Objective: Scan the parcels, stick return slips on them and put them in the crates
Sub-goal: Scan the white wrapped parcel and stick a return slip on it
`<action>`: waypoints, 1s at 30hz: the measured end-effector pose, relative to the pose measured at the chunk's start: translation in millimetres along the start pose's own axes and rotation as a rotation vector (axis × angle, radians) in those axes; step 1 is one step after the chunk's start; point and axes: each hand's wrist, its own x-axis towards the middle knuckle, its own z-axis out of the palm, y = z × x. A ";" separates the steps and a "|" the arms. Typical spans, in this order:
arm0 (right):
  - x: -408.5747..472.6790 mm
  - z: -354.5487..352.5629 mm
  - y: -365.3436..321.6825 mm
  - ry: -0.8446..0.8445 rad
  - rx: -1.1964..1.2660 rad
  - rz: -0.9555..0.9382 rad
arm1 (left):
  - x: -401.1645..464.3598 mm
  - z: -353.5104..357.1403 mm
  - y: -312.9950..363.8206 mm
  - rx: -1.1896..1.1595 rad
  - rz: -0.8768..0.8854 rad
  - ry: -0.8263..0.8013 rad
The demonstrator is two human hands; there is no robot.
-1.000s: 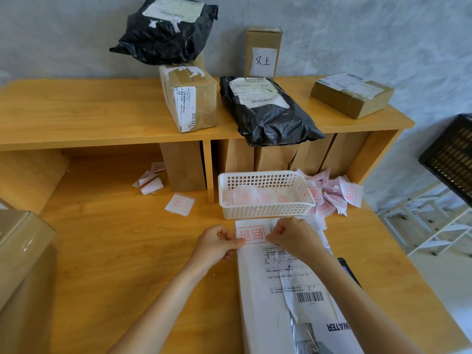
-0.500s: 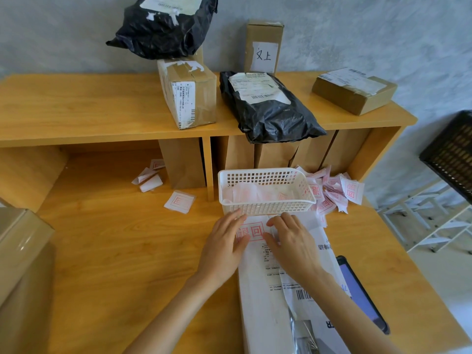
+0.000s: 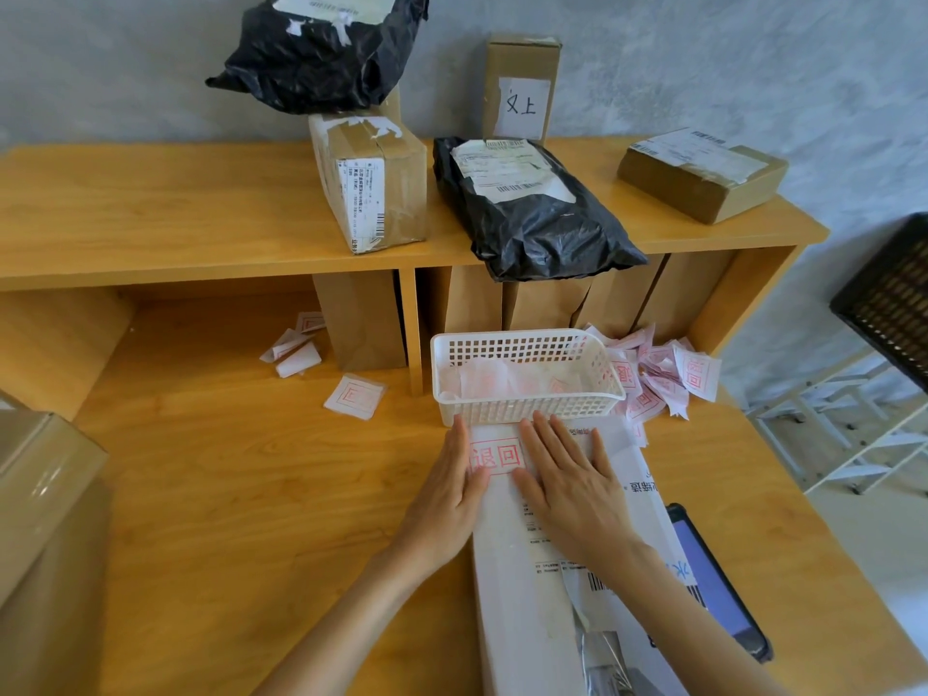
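A long white parcel (image 3: 522,590) lies on the wooden desk in front of me, with a shipping label and barcode on top. Near its far end is a white return slip (image 3: 497,455) with red characters. My left hand (image 3: 452,489) lies flat with straight fingers on the slip's left edge. My right hand (image 3: 567,484) presses flat on the parcel just right of the slip. A white slotted basket (image 3: 527,409) holding more slips stands right behind the parcel's far end.
A dark scanner device (image 3: 718,580) lies right of the parcel. Loose slips (image 3: 658,379) pile up right of the basket, others (image 3: 354,394) lie to the left. Black bags (image 3: 527,213) and cardboard boxes (image 3: 371,183) sit on the shelf. A black crate (image 3: 894,298) is at far right, a box (image 3: 40,494) at left.
Both hands went from pinching the slip's ends above the parcel to lying flat, pressing the slip down onto it.
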 end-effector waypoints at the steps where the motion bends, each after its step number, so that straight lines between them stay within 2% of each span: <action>1: -1.4 -0.5 0.3 -0.022 0.016 0.029 | -0.1 -0.2 -2.5 -0.008 -0.031 -0.005; 5: -4.9 -7.6 -1.7 -0.077 0.044 0.105 | -4.5 -5.2 -9.1 0.012 -0.237 -0.085; 7: -4.5 -11.9 0.8 -0.073 0.055 0.102 | -4.9 -11.0 -7.8 -0.012 -0.269 -0.075; 9: -2.7 -16.6 4.2 -0.056 0.028 0.091 | -3.8 -15.6 0.3 0.042 -0.219 -0.020; 11: -0.5 -20.6 3.1 -0.039 0.023 0.053 | -3.1 -15.4 12.4 0.197 -0.102 0.034; 13: 1.4 -17.7 -2.6 -0.051 0.025 0.002 | -2.4 -10.0 21.6 0.335 0.018 0.042; 15: 0.8 -10.7 -8.9 -0.043 0.013 -0.046 | -2.1 -1.8 21.5 0.411 0.067 0.013; 20: -2.0 -7.6 -1.5 -0.049 0.028 0.004 | -1.3 -0.9 8.2 0.274 -0.019 -0.025; 27: -3.1 -12.2 5.8 -0.088 0.044 0.047 | -3.0 -8.0 15.3 0.270 -0.059 -0.044; 30: -3.2 -12.6 10.5 -0.068 0.121 0.050 | -2.6 -7.9 14.9 0.219 -0.080 -0.036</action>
